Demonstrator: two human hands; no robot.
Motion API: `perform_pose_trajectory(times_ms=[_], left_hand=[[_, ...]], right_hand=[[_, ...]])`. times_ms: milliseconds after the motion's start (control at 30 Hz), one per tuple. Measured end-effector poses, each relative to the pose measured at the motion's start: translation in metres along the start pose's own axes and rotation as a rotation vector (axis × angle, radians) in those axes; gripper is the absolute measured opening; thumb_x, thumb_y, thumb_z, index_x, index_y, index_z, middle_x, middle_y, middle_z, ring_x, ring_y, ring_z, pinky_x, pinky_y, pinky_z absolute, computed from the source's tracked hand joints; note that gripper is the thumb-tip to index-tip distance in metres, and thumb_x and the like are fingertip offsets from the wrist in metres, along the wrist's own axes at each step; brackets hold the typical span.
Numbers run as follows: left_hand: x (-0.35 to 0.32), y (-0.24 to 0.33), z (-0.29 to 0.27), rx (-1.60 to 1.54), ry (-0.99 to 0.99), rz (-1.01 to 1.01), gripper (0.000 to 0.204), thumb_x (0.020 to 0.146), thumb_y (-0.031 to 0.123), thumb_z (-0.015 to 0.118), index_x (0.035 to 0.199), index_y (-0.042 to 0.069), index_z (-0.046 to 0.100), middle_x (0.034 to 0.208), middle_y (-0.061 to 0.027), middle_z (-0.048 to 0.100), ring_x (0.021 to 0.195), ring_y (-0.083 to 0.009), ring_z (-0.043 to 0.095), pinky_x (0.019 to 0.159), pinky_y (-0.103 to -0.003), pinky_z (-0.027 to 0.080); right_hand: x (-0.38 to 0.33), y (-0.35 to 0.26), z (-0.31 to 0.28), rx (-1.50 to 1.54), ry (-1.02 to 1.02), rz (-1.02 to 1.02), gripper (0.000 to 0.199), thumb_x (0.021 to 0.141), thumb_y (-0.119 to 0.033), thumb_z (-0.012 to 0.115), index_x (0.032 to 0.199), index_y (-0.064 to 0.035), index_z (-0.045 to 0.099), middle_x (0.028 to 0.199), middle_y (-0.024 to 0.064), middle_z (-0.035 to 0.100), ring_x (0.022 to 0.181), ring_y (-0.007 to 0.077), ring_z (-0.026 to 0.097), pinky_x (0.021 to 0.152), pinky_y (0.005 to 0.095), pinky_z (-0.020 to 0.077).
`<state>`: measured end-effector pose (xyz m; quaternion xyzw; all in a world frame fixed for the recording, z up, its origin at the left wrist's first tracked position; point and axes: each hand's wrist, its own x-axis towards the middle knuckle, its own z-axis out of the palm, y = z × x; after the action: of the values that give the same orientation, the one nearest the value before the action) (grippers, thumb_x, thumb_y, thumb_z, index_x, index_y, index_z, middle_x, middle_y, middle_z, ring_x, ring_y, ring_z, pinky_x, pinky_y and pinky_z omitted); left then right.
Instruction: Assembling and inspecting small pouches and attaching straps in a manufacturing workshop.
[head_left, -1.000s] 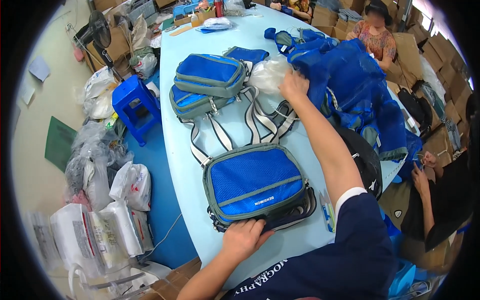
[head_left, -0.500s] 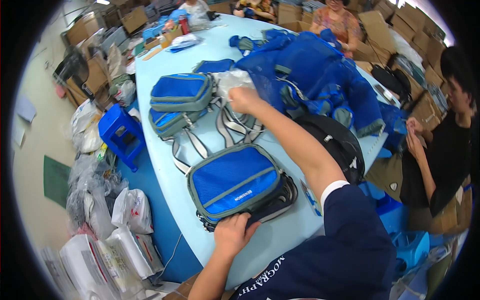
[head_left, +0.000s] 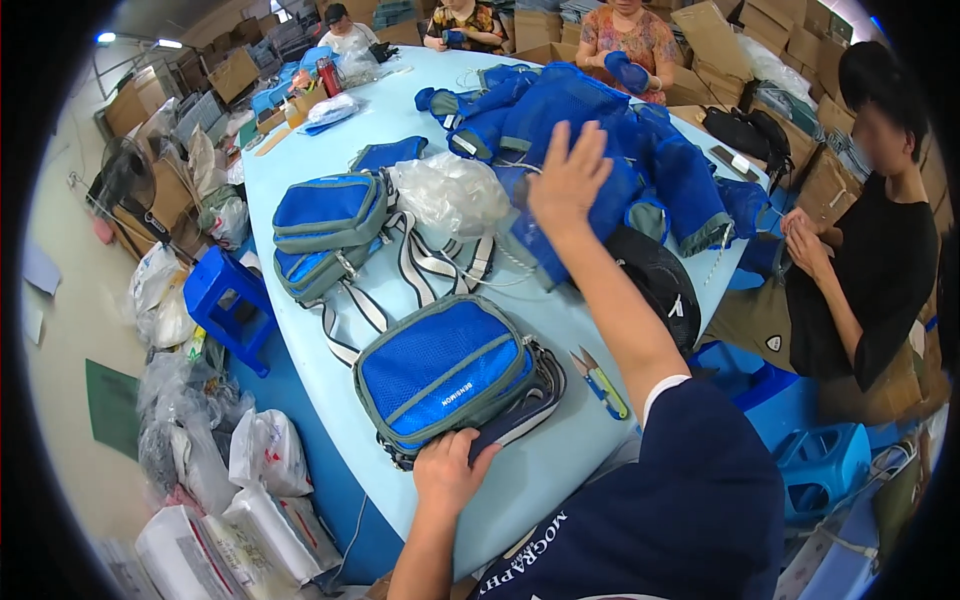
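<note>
A blue bag with grey trim (head_left: 450, 370) lies on the table in front of me. My left hand (head_left: 450, 472) grips its near edge, fingers on top and thumb out to the right. My right hand (head_left: 570, 182) is raised over a pile of blue mesh bags (head_left: 625, 125), fingers spread and holding nothing. Left of that hand rests a crumpled clear plastic bag (head_left: 450, 195). Two more blue and grey bags (head_left: 330, 215) are stacked farther left. Striped straps (head_left: 425, 260) run between the stack and the near bag.
Thread snips (head_left: 602, 385) lie right of the near bag. Beside my right forearm sits a round black bag (head_left: 655, 290). A person in black (head_left: 860, 270) works at the right; others sit along the far side. A blue stool (head_left: 230, 305) stands left of the table (head_left: 330, 400).
My right hand has let go of the clear plastic bag and moved right and up, its fingers now spread. The left hand keeps its grip on the blue bag. The view has shifted slightly.
</note>
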<state>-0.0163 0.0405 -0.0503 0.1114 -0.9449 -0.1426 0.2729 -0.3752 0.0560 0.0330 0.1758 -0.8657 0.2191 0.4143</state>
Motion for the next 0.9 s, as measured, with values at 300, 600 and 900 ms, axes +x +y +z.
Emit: perform_pose_trajectory(times_ms=[300,600,900], left_hand=[[0.003,0.002,-0.001,-0.020,0.009,0.016,0.031,0.065,0.029,0.077,0.081,0.009,0.060,0.065,-0.0045,0.058,0.058,-0.0223,0.057,0.054,-0.032,0.045],[0.005,0.001,0.001,0.000,0.006,-0.012,0.030,0.065,0.028,0.077,0.081,0.008,0.060,0.066,-0.0051,0.058,0.058,-0.0228,0.057,0.053,-0.032,0.044],[0.005,0.006,-0.001,0.005,-0.007,-0.045,0.030,0.062,0.024,0.079,0.079,0.008,0.060,0.067,-0.0081,0.059,0.058,-0.0263,0.058,0.053,-0.034,0.045]], right_hand=[[0.064,0.077,-0.024,-0.164,-0.356,0.375,0.085,0.066,-0.040,0.077,0.134,-0.0095,0.035,0.141,0.0275,0.022,0.131,0.0407,0.025,0.093,0.0537,0.0388],[0.076,0.091,-0.078,-0.073,-0.197,0.188,0.032,0.073,-0.022,0.068,0.096,-0.0026,0.056,0.095,0.0183,0.060,0.091,0.0340,0.059,0.077,0.0430,0.0502],[0.172,0.107,-0.083,0.461,1.251,-0.234,0.045,0.070,-0.018,0.077,0.094,-0.0020,0.042,0.103,0.0150,0.047,0.102,0.0304,0.046,0.090,0.0403,0.0359]])
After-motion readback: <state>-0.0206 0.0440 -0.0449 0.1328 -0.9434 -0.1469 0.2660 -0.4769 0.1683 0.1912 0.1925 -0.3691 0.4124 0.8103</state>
